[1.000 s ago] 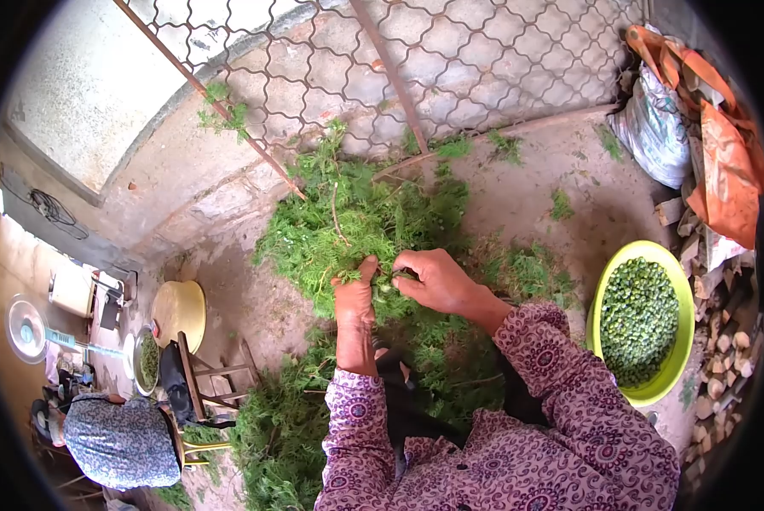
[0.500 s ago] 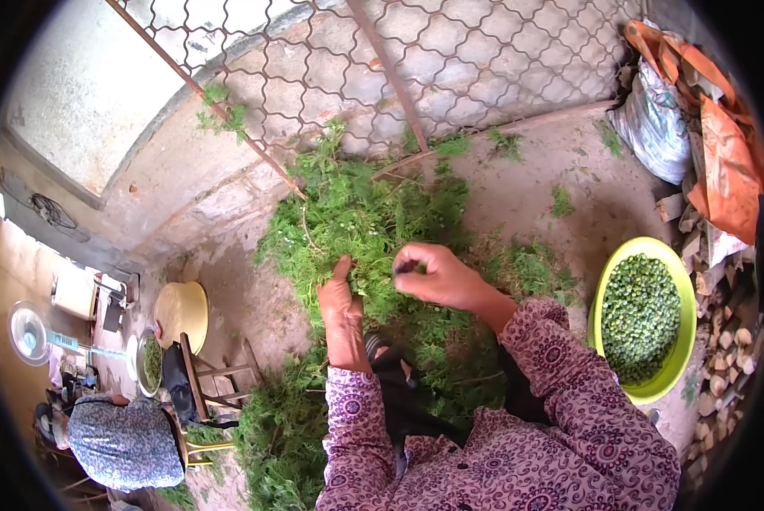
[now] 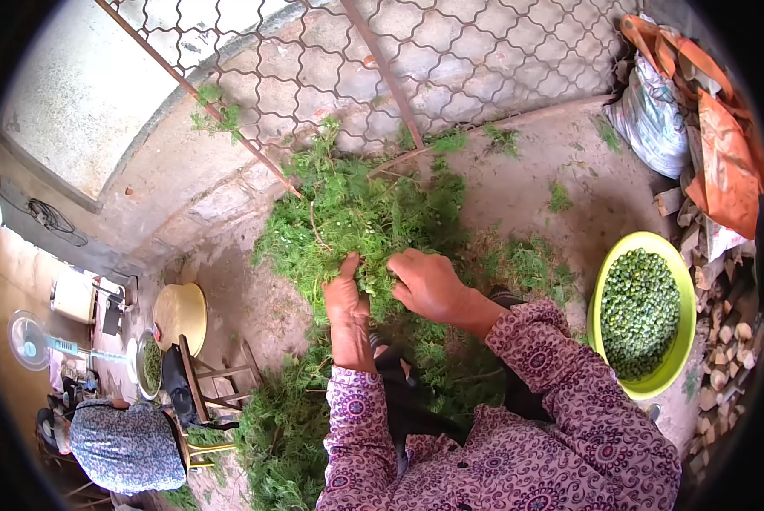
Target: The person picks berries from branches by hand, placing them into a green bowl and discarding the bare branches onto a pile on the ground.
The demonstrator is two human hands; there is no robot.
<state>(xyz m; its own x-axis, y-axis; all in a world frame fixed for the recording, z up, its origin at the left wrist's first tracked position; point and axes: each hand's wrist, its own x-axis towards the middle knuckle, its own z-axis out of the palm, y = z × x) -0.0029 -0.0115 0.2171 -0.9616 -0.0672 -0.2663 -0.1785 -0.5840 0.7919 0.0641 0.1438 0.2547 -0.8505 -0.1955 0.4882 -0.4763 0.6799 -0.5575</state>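
A large heap of feathery green plants point(image 3: 365, 204) lies on the ground in front of me. At its near side my left hand point(image 3: 345, 298) is closed on a green sprig, the thumb pointing up. Just to the right, my right hand point(image 3: 429, 285) has its fingers pressed together against the same greenery; its fingertips are partly hidden and I cannot make out what they hold. A yellow-green basin point(image 3: 596, 328) full of small round green fruits point(image 3: 642, 315) stands on the ground to the right.
A metal lattice point(image 3: 450, 60) stands beyond the heap. Sacks point(image 3: 654, 119) and stacked firewood point(image 3: 723, 362) are at the right. At the lower left, another person point(image 3: 126, 444) bends near a wooden chair point(image 3: 216, 379), a round tub point(image 3: 180, 319) and a fan point(image 3: 31, 338).
My right hand has moved left and slightly down, closer to my left hand and into the greenery. My left hand has shifted a little to the right.
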